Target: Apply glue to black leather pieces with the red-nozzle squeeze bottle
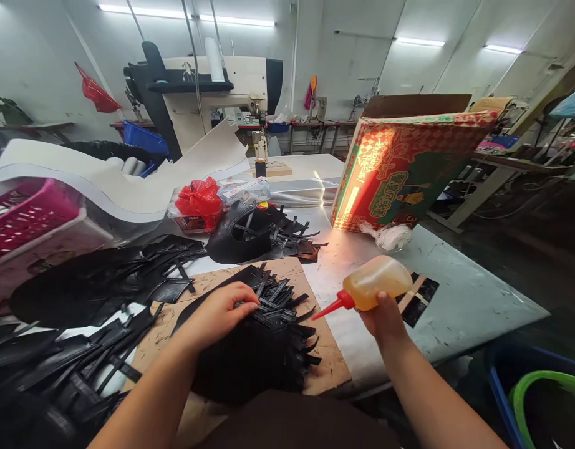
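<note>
Pink basket (pixel 32 218): one, far left, set in one pale bin (pixel 58 249).
Loose black pieces (pixel 95 280): several, overlapping too much to count.
Red bag (pixel 198 198): one, in one clear box (pixel 194 223); one sewing machine (pixel 236 80) stands behind.
Left hand (pixel 224 312): thumb and forefinger of its grip drawn close at the strips (pixel 275 292) — whether they pinch one, I cannot tell — and the hand hides part of them.
Black piece (pixel 245 362): one under that hand, on one brown board (pixel 332 368); its strips, too tangled to count, spread to the right.
Bottle (pixel 378 280): one, with amber liquid, tipped, its one red nozzle (pixel 334 304) pointing down-left near the strips.
Right hand (pixel 385 318): grip closed around the bottle.
Carton (pixel 400 174): one, red and green, on the tabletop (pixel 474 287), blocking the view beyond; crumpled clear plastic (pixel 393 237) lies at its foot.
Blue tub (pixel 496 380): one, lower right, beside the tabletop, with one green rim (pixel 519 396) inside.
</note>
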